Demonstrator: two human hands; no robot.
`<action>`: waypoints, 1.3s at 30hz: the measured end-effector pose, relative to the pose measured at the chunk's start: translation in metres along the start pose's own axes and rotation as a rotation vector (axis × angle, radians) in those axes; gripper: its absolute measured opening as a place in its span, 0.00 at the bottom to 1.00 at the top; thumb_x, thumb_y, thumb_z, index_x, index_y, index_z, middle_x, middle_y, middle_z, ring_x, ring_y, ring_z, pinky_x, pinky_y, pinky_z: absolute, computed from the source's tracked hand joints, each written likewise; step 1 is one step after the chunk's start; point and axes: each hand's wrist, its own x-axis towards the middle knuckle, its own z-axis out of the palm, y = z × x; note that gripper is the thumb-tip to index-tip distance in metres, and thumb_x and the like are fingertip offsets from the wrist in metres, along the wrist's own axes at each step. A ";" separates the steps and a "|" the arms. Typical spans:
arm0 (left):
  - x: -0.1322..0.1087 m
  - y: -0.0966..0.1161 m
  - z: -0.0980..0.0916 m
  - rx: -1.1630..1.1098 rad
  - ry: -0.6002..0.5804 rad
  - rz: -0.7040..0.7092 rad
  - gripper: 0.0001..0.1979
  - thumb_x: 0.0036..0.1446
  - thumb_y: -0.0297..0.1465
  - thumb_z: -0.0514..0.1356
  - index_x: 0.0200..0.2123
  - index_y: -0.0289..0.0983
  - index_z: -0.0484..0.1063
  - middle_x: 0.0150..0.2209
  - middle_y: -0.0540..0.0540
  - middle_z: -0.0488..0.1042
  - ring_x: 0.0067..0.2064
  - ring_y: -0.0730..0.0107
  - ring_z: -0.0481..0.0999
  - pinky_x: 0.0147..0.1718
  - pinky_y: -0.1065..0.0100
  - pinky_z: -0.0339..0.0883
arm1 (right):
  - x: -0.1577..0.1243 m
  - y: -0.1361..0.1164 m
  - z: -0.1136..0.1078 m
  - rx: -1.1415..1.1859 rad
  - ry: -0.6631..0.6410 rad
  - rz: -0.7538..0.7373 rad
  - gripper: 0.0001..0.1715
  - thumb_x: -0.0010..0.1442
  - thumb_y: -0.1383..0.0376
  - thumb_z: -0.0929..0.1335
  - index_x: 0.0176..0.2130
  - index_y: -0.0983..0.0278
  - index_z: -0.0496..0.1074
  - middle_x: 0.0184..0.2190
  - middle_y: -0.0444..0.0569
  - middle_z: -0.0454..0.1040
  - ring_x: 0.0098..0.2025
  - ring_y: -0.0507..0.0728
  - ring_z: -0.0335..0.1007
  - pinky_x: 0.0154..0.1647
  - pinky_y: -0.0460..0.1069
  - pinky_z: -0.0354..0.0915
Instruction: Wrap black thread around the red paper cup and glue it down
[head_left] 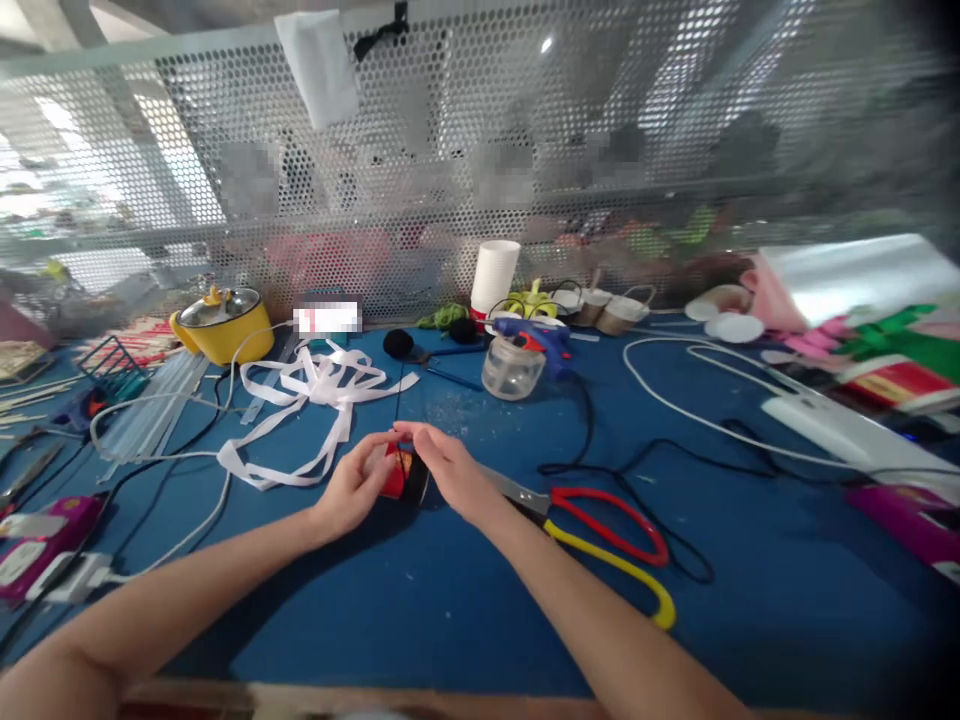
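Note:
Between my two hands is a small red piece (392, 483) with a dark, black side; its exact kind is hard to tell. My left hand (355, 486) grips it from the left, thumb and fingers curled against it. From the right, my right hand (448, 468) closes over its top, and the fingertips of both hands meet there. A thin black yarn strand runs from a black yarn ball (398, 344) down to these fingertips. Open-bladed or not, large scissors (600, 530) with one red and one yellow handle lie partly under my right forearm.
White ribbon (330, 385) lies in loops at the left, near a yellow pot (236, 330). A clear jar (514, 368) stands beside a blue glue gun (551, 342). Cables and a white power strip (832, 435) spread over the right. A perforated metal screen (442, 190) bounds the back.

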 end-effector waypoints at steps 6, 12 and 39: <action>0.000 0.013 0.014 0.018 0.140 -0.053 0.12 0.52 0.35 0.59 0.38 0.36 0.67 0.29 0.49 0.73 0.28 0.72 0.70 0.27 0.74 0.62 | 0.003 0.006 0.003 0.187 0.046 0.052 0.43 0.58 0.40 0.49 0.46 0.66 0.72 0.47 0.56 0.73 0.51 0.59 0.68 0.53 0.53 0.60; -0.005 0.020 0.029 0.064 0.298 -0.114 0.10 0.48 0.34 0.61 0.33 0.36 0.67 0.19 0.56 0.64 0.18 0.80 0.58 0.19 0.78 0.51 | 0.006 0.009 0.006 0.190 0.028 0.074 0.43 0.58 0.39 0.49 0.44 0.65 0.73 0.45 0.56 0.74 0.49 0.58 0.69 0.52 0.53 0.61; -0.007 -0.003 0.004 0.107 0.038 -0.057 0.10 0.55 0.37 0.54 0.32 0.35 0.66 0.20 0.52 0.67 0.21 0.76 0.64 0.21 0.75 0.56 | 0.039 -0.046 -0.153 -0.272 0.684 0.363 0.16 0.50 0.56 0.70 0.23 0.66 0.68 0.20 0.53 0.72 0.28 0.61 0.72 0.28 0.55 0.70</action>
